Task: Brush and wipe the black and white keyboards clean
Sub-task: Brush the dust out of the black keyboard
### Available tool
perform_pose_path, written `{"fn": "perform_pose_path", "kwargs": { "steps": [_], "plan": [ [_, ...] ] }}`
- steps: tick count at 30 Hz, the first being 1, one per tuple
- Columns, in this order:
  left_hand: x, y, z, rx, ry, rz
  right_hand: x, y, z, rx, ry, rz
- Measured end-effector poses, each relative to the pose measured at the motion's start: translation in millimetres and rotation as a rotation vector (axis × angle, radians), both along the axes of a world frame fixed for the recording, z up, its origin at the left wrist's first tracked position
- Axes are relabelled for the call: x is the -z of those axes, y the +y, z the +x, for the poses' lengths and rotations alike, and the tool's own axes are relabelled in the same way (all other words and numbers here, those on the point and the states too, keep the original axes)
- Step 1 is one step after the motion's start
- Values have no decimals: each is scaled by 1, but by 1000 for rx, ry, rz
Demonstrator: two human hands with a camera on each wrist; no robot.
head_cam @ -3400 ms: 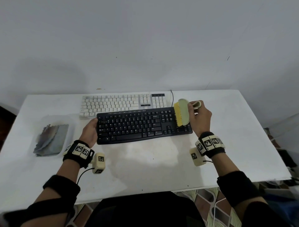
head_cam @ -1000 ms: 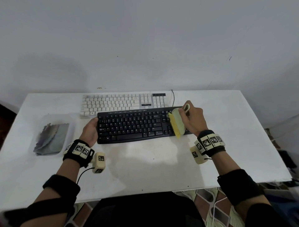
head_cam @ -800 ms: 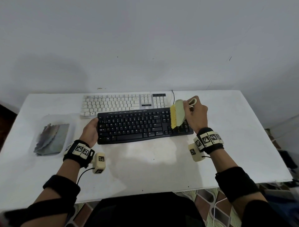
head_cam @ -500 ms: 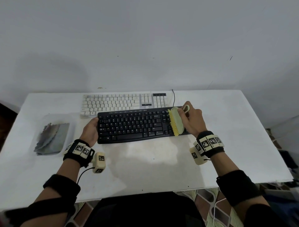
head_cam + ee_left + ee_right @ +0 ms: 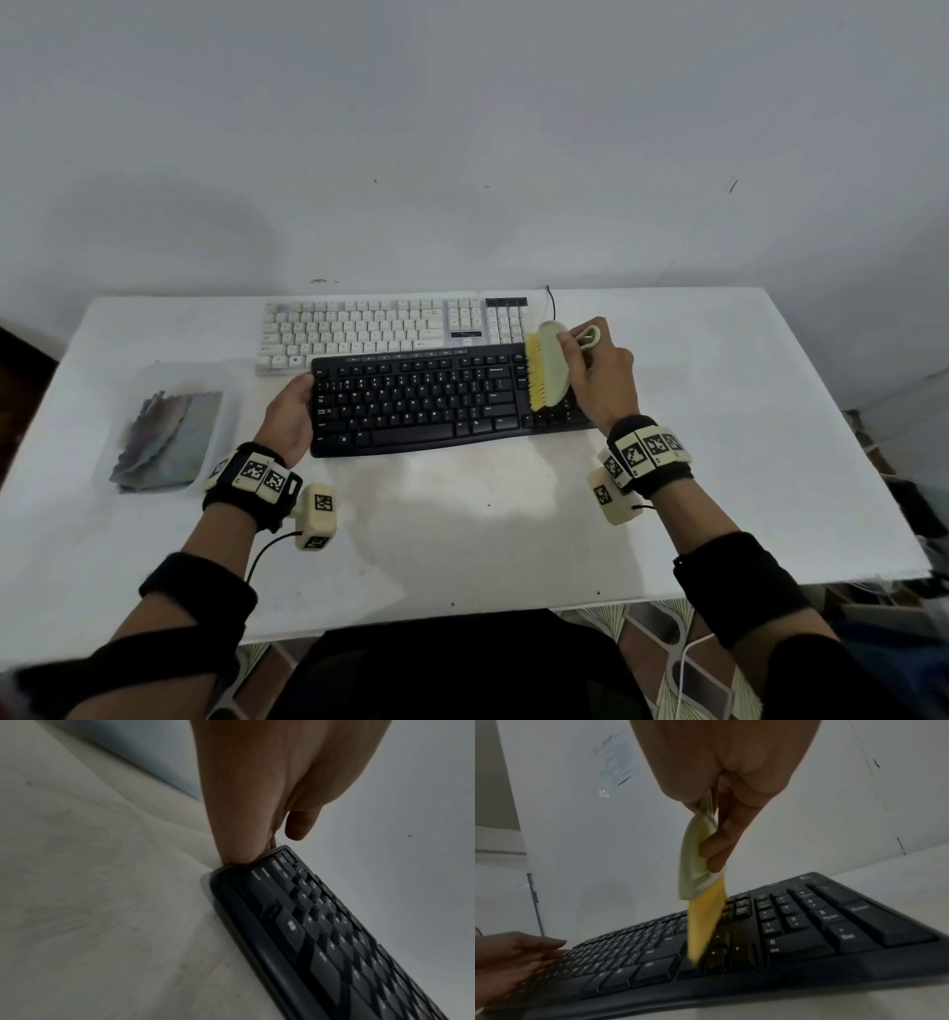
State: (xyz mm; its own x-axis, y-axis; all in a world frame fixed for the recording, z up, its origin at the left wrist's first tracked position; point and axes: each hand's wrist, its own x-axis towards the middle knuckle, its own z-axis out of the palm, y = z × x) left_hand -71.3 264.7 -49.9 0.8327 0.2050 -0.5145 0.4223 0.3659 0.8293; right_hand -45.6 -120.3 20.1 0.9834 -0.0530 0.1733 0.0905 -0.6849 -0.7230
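Since half a second ago, the pale green plastic brush with yellow bristles (image 5: 545, 366) has swung from the black keyboard's near edge toward its far edge. The right hand (image 5: 602, 377) grips its looped handle, fingers curled round it. Bristles point left and down onto the keys between the main block and number pad of the black plastic keyboard (image 5: 436, 401), whose long axis runs left to right on the white table (image 5: 719, 411). The left hand (image 5: 287, 419) braces the left end, fingers straight. Behind it, touching, lies the white plastic keyboard (image 5: 369, 326), unbrushed.

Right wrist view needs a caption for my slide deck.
Right hand sweeps a yellow-bristled brush over the black keyboard.
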Motion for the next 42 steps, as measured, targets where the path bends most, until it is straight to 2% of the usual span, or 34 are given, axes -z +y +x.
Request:
{"fn": "perform_pose_path", "kwargs": {
  "steps": [5, 11, 14, 23, 33, 42],
  "plan": [
    [2, 2, 1, -1, 10, -1, 6, -13, -7, -77, -2, -43],
    [2, 2, 2, 3, 14, -10, -2, -9, -6, 64, -25, 27],
    [1, 1, 1, 5, 12, -11, -1, 1, -5, 71, -41, 40],
    [3, 5, 1, 13, 21, 14, 5, -4, -8, -124, -6, -65],
    [1, 3, 0, 22, 10, 31, -4, 4, -6, 62, -100, 84],
    [1, 3, 0, 27, 12, 23, -2, -4, -2, -166, 37, -83]
  ]
}}
